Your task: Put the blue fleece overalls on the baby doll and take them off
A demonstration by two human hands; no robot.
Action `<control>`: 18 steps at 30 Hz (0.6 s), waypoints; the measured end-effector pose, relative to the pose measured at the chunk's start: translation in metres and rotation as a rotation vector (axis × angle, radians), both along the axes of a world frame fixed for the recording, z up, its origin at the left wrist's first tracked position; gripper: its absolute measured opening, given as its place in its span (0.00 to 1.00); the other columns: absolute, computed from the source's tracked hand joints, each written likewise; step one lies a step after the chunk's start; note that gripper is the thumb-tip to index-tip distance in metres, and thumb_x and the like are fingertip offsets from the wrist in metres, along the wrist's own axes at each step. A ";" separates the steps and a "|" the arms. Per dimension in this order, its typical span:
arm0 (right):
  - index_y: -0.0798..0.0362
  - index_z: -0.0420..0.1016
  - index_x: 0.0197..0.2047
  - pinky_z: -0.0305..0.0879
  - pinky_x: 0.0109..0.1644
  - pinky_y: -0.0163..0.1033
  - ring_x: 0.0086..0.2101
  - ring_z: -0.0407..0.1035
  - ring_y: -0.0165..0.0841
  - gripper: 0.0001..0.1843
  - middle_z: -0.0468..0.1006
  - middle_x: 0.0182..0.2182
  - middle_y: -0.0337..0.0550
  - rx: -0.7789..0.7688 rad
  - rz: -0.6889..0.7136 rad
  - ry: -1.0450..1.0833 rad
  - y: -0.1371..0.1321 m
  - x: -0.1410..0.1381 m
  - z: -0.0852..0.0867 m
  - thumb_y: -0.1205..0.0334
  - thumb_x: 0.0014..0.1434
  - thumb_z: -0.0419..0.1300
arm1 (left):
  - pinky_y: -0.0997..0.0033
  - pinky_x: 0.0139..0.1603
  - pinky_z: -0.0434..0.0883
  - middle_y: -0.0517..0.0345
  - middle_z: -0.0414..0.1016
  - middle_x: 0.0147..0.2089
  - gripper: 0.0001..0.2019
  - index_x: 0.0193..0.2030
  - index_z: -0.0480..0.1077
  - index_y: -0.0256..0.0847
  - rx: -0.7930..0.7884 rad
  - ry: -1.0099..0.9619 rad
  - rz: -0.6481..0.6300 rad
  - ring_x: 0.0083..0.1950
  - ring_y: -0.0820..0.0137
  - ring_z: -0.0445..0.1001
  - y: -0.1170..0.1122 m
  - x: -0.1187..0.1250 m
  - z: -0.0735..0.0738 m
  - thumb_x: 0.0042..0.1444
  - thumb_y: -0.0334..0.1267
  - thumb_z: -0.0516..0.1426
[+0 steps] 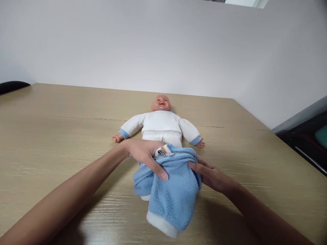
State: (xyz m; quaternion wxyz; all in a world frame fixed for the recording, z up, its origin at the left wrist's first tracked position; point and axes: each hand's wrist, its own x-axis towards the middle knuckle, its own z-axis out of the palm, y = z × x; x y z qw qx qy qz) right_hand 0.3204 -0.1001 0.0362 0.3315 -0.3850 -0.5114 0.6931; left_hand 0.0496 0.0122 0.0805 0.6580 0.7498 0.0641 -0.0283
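A baby doll in a white top with blue cuffs lies on its back on the wooden table, head toward the wall. Light blue fleece trousers with white cuffs are bunched over its legs, a label showing at the waistband. My left hand grips the left side of the waistband, thumb pressed on the fabric. My right hand holds the right side of the trousers, fingers closed into the fleece. The doll's legs are hidden under the trousers.
A plain white wall stands behind the table. A dark chair back shows at the far left edge. At the right, past the table's edge, sits dark furniture with a teal object on it.
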 end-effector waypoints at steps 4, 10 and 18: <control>0.51 0.87 0.49 0.74 0.49 0.40 0.42 0.74 0.38 0.33 0.82 0.40 0.44 0.112 0.243 -0.164 -0.001 0.001 0.012 0.28 0.64 0.67 | 0.64 0.69 0.77 0.52 0.85 0.60 0.16 0.54 0.83 0.39 0.057 -0.108 0.041 0.64 0.59 0.82 -0.004 0.005 0.000 0.70 0.49 0.67; 0.53 0.86 0.52 0.73 0.45 0.38 0.38 0.74 0.36 0.31 0.82 0.40 0.43 0.117 0.259 0.057 -0.006 0.005 0.005 0.33 0.60 0.74 | 0.66 0.62 0.80 0.53 0.86 0.57 0.18 0.56 0.82 0.42 0.010 -0.051 0.067 0.57 0.61 0.84 -0.004 0.002 -0.002 0.67 0.50 0.69; 0.51 0.81 0.62 0.73 0.60 0.40 0.49 0.78 0.36 0.31 0.85 0.49 0.46 0.007 0.150 0.064 -0.002 -0.001 0.000 0.37 0.68 0.70 | 0.61 0.56 0.85 0.48 0.88 0.47 0.22 0.47 0.84 0.38 -0.115 0.047 -0.053 0.48 0.56 0.86 0.004 -0.006 -0.010 0.51 0.49 0.78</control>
